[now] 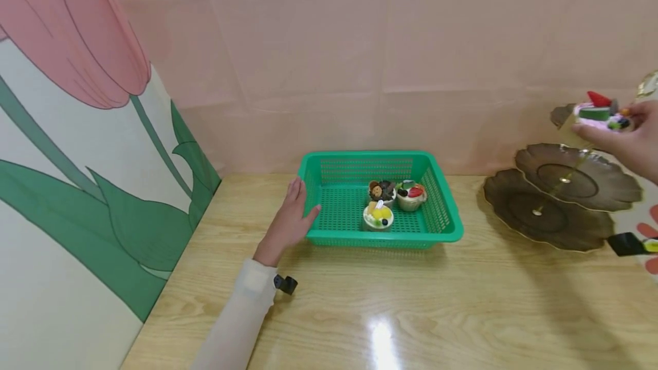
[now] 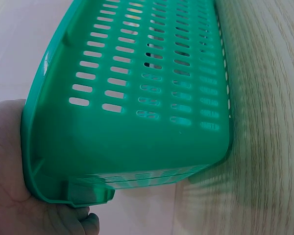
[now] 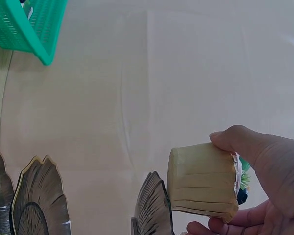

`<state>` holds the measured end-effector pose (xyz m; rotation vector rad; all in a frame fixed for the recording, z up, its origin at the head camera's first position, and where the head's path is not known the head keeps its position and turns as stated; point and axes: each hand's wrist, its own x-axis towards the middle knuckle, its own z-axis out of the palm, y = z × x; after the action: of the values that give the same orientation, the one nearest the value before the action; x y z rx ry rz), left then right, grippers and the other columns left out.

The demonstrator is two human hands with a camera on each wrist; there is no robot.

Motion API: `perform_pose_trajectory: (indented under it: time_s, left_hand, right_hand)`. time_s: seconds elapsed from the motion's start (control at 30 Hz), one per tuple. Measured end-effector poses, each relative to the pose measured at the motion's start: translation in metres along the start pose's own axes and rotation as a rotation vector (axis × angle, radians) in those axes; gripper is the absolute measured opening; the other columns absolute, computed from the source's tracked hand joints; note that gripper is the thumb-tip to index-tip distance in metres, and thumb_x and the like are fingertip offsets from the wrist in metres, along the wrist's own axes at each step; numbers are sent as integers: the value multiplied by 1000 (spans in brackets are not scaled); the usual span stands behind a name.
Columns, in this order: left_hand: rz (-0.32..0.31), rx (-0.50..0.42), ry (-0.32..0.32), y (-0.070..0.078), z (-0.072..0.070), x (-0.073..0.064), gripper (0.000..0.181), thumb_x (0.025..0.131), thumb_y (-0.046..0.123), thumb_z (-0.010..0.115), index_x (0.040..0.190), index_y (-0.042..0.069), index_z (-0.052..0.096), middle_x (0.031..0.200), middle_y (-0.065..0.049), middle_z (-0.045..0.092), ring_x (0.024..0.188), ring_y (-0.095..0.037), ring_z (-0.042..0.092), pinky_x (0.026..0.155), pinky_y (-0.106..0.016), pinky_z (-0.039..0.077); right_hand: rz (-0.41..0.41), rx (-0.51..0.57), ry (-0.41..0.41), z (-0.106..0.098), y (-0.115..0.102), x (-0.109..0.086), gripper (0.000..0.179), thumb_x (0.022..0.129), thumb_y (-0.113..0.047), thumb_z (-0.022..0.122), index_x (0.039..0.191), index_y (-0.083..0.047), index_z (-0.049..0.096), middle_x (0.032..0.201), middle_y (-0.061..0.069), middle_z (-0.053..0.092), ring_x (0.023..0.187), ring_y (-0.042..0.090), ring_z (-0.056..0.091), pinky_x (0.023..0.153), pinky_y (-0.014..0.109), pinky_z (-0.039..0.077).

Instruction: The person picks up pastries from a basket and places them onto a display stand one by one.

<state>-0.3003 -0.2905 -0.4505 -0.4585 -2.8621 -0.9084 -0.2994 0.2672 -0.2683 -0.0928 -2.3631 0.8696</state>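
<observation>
My right hand [image 1: 634, 136] grips a cupcake [image 1: 598, 119] with pink topping, a red strawberry piece and dark berries, its thumb on one side of the pleated paper cup. The cupcake is close over the top plate [image 3: 154, 208] of a brown tiered stand [image 1: 550, 210] and partly hides it in the head view. My left hand [image 1: 290, 216] rests on the left rim of a green basket [image 1: 380, 235], fingers fairly straight and thumb spread over the edge. Three cupcakes sit inside the basket: one chocolate [image 1: 381, 192], one strawberry [image 1: 410, 196], one yellow-topped [image 1: 378, 217].
The stand's two lower scalloped plates, the middle plate [image 1: 578, 176] and bottom plate [image 1: 514, 210], hold nothing. A pink cloth [image 1: 329, 61] hangs behind the wooden table [image 1: 437, 307]. A tulip-printed panel [image 1: 77, 130] borders the left side.
</observation>
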Motion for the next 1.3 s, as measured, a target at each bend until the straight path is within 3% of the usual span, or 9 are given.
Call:
perform_pose_trajectory:
  time_s: [0.17, 0.23, 0.33, 0.57, 0.8, 1.1, 1.3]
  left_hand:
    - [-2, 7, -11, 5, 2, 2, 79, 108, 43, 47, 160, -3, 9, 170, -17, 0, 155, -21, -10, 124, -45, 11]
    - [-2, 4, -16, 6, 2, 3, 79, 108, 42, 46, 160, -3, 9, 170, -17, -1, 155, -21, -11, 124, -45, 10]
    - [-2, 2, -20, 7, 3, 3, 79, 108, 42, 46, 160, -3, 8, 170, -17, -1, 155, -21, -11, 124, -44, 11]
    - [1, 6, -11, 6, 3, 4, 79, 108, 41, 48, 160, -3, 8, 169, -18, -1, 156, -27, -6, 124, -44, 10]
    - [-6, 4, -14, 4, 2, 2, 79, 108, 41, 47, 160, -4, 9, 170, -14, -4, 156, -26, -7, 124, -43, 9]
    - [-16, 7, -13, 2, 0, 0, 79, 108, 43, 45, 160, -4, 8, 170, -16, -1, 155, -23, -8, 124, -45, 11]
    - [-19, 7, -7, 3, 1, 0, 77, 108, 39, 48, 160, -3, 9, 170, -17, 0, 156, -27, -6, 124, -45, 12]
  right_hand:
    - [-11, 3, 44, -3, 3, 3, 52, 85, -29, 76, 89, 13, 46, 51, -26, 37, 40, -9, 33, 36, 13, 27]
    - [-4, -19, 47, -4, 5, 4, 57, 86, -31, 75, 93, 16, 45, 55, -21, 39, 41, -10, 33, 36, 13, 28]
    - [13, -50, 25, -5, 6, 5, 60, 87, -32, 75, 96, 20, 46, 55, -14, 41, 40, -8, 33, 36, 15, 29]
    - [31, -63, -79, -8, 2, 12, 55, 87, -32, 77, 78, 17, 54, 47, -10, 45, 37, 4, 40, 34, 22, 34]
    - [107, -125, -153, -1, 1, 15, 74, 89, -40, 74, 115, 25, 49, 70, 15, 53, 48, 7, 44, 38, 27, 39]
    - [101, -139, -138, 3, -4, 18, 72, 86, -41, 77, 111, 21, 51, 71, 13, 52, 50, 4, 42, 39, 25, 38]
    - [104, -81, -124, 4, -4, 16, 64, 89, -39, 74, 101, 19, 50, 67, 5, 49, 48, 2, 41, 38, 23, 37]
